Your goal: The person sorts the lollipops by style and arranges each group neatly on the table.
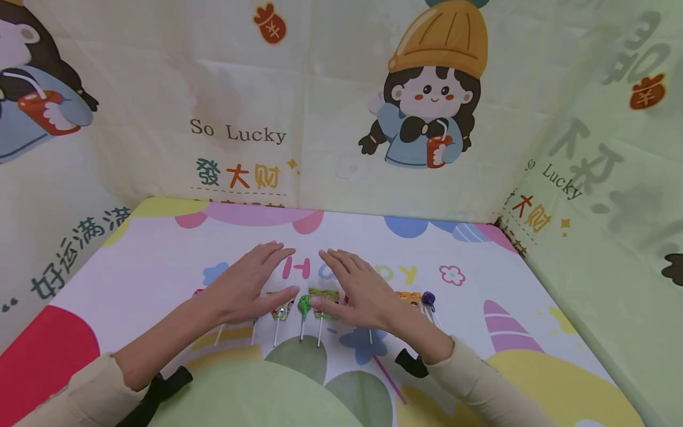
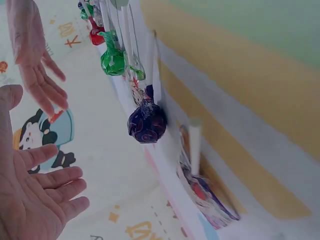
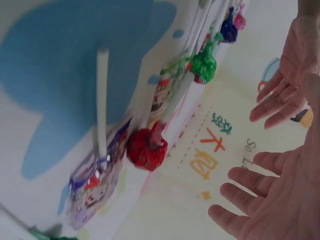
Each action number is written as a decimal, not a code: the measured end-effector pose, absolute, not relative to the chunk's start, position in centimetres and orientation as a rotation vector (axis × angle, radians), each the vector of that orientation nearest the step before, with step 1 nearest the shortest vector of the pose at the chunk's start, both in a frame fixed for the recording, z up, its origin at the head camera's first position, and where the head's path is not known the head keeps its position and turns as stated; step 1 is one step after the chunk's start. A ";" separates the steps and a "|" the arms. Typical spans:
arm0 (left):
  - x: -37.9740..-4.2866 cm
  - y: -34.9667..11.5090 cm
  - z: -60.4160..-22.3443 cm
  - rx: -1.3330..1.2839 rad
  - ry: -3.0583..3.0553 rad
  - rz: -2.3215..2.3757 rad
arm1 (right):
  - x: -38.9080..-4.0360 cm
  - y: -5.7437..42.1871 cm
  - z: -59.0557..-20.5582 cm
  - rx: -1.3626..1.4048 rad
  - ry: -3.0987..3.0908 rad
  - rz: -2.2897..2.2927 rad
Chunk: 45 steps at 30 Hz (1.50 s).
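Note:
Both hands hover over a row of wrapped lollipops, fingers extended and holding nothing. My left hand (image 1: 248,287) is above the left half, fingertips angled inward. Opposite it, my right hand (image 1: 363,293) covers part of the right half. Between the thumbs show a green ball lollipop (image 1: 305,305) and a flat green-wrapped lollipop (image 1: 325,294). A purple ball lollipop (image 1: 428,298) and an orange flat-wrapped one (image 1: 409,298) lie at the right end. In the left wrist view, a dark purple ball lollipop (image 2: 147,123) is nearest; the right wrist view shows a red ball lollipop (image 3: 147,149) and a purple flat-wrapped one (image 3: 97,189).
The lollipops lie on a patterned tablecloth (image 1: 240,385), their white sticks pointing toward me. Behind the table hangs a cream printed curtain (image 1: 331,107), with more printed fabric (image 1: 613,196) at the right side. Black straps (image 1: 412,363) hang at both wrists.

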<state>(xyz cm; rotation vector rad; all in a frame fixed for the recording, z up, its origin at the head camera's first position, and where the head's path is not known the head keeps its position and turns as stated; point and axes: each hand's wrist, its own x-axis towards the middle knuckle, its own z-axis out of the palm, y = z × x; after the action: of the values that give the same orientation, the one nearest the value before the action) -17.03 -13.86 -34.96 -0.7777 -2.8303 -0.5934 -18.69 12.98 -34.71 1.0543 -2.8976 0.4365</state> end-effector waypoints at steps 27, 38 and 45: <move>-13.5 -18.8 -36.0 -0.667 -2.876 -0.763 | -17.4 9.1 -35.8 1.361 -2.716 0.581; -13.3 -20.4 -36.4 -0.666 -2.895 -0.802 | -17.3 8.1 -36.4 1.342 -2.754 0.579; -13.8 -21.3 -36.8 -0.713 -2.910 -0.794 | -17.8 7.6 -36.8 1.355 -2.805 0.568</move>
<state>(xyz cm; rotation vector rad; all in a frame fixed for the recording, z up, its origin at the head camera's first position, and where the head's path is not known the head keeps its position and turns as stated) -13.84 -21.26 -36.81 -0.7126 -2.9101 -0.7936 -17.76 7.62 -36.82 1.3555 -2.8045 0.5682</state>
